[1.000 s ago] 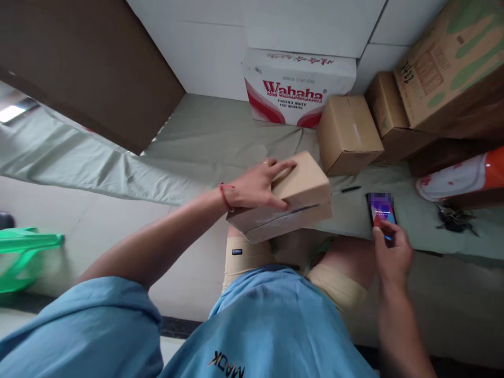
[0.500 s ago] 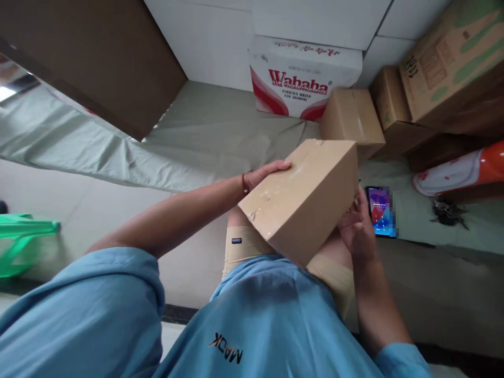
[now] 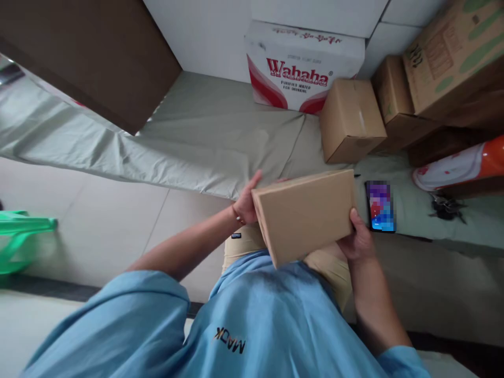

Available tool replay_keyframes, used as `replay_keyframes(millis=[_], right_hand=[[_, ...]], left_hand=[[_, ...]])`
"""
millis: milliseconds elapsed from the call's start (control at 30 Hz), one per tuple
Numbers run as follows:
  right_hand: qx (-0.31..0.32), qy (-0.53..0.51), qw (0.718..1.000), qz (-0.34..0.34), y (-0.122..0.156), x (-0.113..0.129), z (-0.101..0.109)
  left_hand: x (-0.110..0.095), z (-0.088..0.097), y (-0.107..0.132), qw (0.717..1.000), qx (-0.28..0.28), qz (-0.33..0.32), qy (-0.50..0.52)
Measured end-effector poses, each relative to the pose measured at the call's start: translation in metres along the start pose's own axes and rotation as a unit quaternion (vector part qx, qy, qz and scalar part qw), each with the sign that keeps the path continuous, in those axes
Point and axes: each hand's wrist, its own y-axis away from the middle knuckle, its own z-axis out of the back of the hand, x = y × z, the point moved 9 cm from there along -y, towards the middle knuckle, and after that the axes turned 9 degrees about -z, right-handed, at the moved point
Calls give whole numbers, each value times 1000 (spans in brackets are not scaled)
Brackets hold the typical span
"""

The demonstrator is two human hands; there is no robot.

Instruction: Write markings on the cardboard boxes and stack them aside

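The person's right hand (image 3: 359, 239) grips the cardboard box (image 3: 309, 218) at its right end, thumb on the near face. At the opposite end is the left hand (image 3: 247, 205), thumb raised, fingers mostly hidden; its grip cannot be told. The box is tilted between them, above the lap, with the phone (image 3: 378, 206) just beyond the right hand.

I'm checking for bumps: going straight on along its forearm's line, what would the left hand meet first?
The left hand would first meet the cardboard box gripped in the right hand; depth is unclear, and they may already touch, as the box seems to hide part of it.
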Motion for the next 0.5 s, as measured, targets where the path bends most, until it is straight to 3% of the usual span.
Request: replay_keyframes(millis=[100, 167, 300, 500], right_hand=[[-19, -14, 999, -37, -2, -3, -2], [-25, -15, 997, -65, -3, -6, 0], [-23, 16, 996, -83, -3, -4, 4], [27, 112, 993, -30, 11, 9, 8]], left_hand=[[-22, 16, 26, 984, -59, -163, 38], [-26, 19, 42, 971, -80, -223, 33], [-19, 7, 53, 970, -88, -227, -10], [-37, -11, 45, 970, -69, -234, -13]])
